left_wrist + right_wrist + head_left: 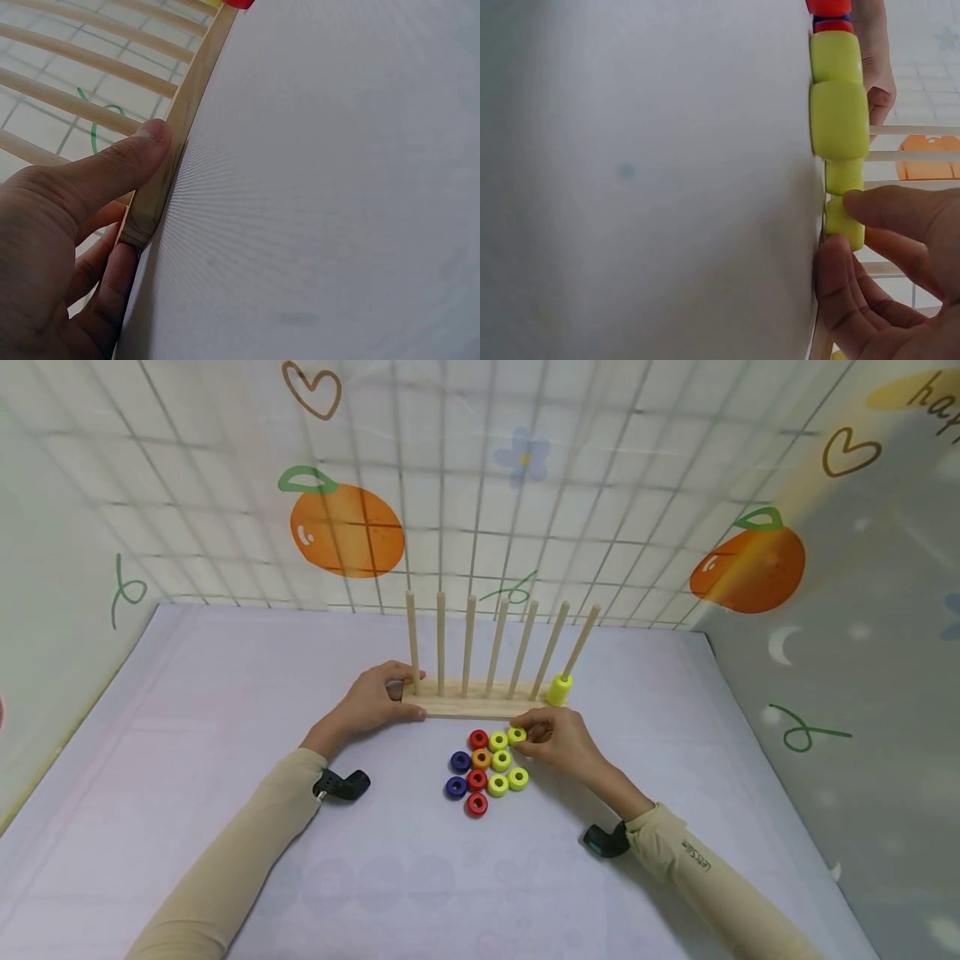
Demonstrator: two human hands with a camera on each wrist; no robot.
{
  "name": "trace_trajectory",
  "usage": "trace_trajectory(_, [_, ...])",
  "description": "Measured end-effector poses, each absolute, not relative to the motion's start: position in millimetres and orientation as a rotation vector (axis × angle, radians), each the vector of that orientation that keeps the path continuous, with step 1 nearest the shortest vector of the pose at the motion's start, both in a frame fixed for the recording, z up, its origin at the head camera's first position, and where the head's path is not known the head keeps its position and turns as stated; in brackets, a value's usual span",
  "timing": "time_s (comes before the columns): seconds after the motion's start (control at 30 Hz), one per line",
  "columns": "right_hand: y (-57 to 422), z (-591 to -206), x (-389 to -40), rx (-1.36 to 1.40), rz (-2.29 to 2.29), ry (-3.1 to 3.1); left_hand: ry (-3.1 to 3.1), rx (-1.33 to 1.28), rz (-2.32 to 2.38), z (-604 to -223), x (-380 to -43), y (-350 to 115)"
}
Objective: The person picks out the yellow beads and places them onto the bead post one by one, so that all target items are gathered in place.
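A wooden base (pixel 468 705) with several upright pegs stands on the table. At its left end my left hand (pixel 367 700) grips it, thumb (pixel 146 142) along the front and fingers behind. Yellow beads (pixel 558 691) sit stacked at the foot of the rightmost peg. In front of the base, my right hand (pixel 564 743) pinches a yellow bead (pixel 843 217) between thumb and fingers, at the upper right of a loose bead group. That group holds more yellow beads (pixel 498 785), red beads (pixel 477 804), an orange bead (pixel 481 757) and dark blue beads (pixel 456 787).
A pale cloth covers the table (pixel 360 877). Behind it hangs a white gridded curtain (pixel 465 485) printed with oranges, and a grey printed side panel (pixel 847 693) rises at the right. Black wrist cameras (pixel 347 784) sit by both sleeves.
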State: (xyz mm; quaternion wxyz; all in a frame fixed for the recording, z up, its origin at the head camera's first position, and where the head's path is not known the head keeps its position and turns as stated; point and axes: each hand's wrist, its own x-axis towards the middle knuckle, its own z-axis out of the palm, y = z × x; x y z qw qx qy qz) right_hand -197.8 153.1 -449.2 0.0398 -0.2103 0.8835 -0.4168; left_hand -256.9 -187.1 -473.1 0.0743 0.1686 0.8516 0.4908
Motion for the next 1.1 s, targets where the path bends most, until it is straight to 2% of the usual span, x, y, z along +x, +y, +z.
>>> trace_trajectory(1.1, [192.5, -431.5, -187.8, -0.593, -1.303, 2.819, 2.555, 0.507, 1.462, -472.0, -256.2, -187.3])
